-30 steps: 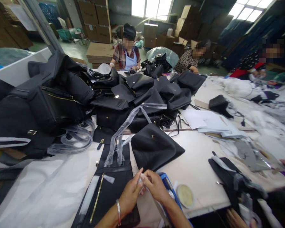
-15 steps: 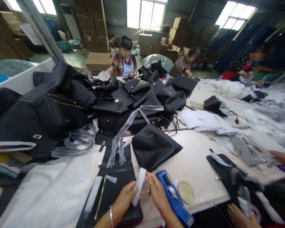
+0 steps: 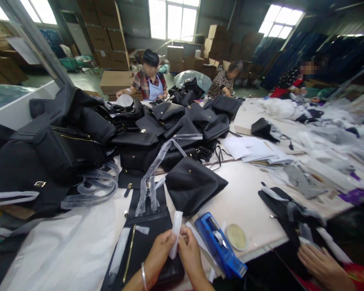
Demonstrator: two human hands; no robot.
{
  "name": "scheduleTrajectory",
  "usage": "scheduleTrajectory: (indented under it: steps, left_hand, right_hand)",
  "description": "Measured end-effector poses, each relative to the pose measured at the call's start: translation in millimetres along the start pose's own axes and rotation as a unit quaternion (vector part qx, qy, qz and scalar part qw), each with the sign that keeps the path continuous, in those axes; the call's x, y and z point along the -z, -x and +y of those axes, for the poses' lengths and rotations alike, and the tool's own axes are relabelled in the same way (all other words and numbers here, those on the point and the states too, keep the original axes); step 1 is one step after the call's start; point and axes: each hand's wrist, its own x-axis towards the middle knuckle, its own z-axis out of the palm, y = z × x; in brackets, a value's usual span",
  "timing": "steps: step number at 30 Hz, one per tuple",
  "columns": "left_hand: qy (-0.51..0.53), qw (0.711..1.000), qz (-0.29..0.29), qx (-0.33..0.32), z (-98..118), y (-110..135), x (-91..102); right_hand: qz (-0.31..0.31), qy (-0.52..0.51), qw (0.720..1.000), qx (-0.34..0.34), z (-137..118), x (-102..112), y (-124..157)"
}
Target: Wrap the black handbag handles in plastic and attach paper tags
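Both my hands meet low in the view and pinch a narrow white strip (image 3: 175,232) that stands upright between them. My left hand (image 3: 157,254), with a bangle on the wrist, grips the strip's lower part. My right hand (image 3: 190,254) closes on it from the right. Under my hands lies a flat black bag (image 3: 139,242) with a gold zip and plastic-wrapped handles. A blue tape dispenser (image 3: 220,246) sits just right of my right hand, beside a round yellowish disc (image 3: 235,237).
A big heap of black bags (image 3: 139,133) fills the table's left and middle. White sheets (image 3: 248,149) and scraps lie at the right. Another person's hand (image 3: 323,266) works at the lower right by a black piece (image 3: 288,210). Three people sit at the far end. Cardboard boxes stand behind.
The strip has been turned upright and drawn a little lower between my hands. The view has shifted, so the blue tape dispenser now shows in full beside my right hand.
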Motion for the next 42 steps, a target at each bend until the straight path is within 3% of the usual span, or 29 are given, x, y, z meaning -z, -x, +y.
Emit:
scheduleTrajectory:
  steps: [7,10,12,16,21,27,32,38,42]
  left_hand:
    - [0.044,0.995,0.086,0.024,-6.9,-1.2,-6.3]
    - [0.049,0.993,0.101,0.019,-11.0,-2.3,-9.1]
    - [0.054,0.992,0.109,0.016,-13.1,-3.5,-10.0]
    - [0.052,0.991,0.124,0.015,-19.3,-7.1,-9.6]
    - [0.005,0.991,0.134,0.001,-28.2,-11.1,-11.2]
    - [-0.06,0.991,0.112,-0.04,-35.2,-12.3,-12.7]
    - [-0.08,0.992,0.077,-0.058,-32.5,-8.9,-8.9]
    - [-0.089,0.996,0.015,0.006,-17.2,-5.0,-4.4]
    - [-0.076,0.996,-0.003,0.038,-16.1,-5.1,-1.7]
  right_hand:
    - [0.071,0.182,0.968,0.158,11.2,-12.3,7.7]
    - [0.052,0.201,0.959,0.193,16.5,-10.2,11.3]
    - [0.0,0.194,0.96,0.2,14.7,-3.2,16.2]
    - [-0.115,0.142,0.971,0.151,0.6,21.1,21.3]
    - [-0.063,0.025,0.998,0.014,-14.0,36.1,3.1]
    - [-0.048,-0.032,0.998,0.005,-15.3,20.9,-16.8]
    - [-0.066,-0.007,0.998,0.023,-14.1,24.8,-21.6]
    - [-0.094,0.002,0.995,0.045,-16.9,34.5,-26.1]
    - [-0.103,-0.032,0.994,0.033,-11.0,27.5,-31.4]
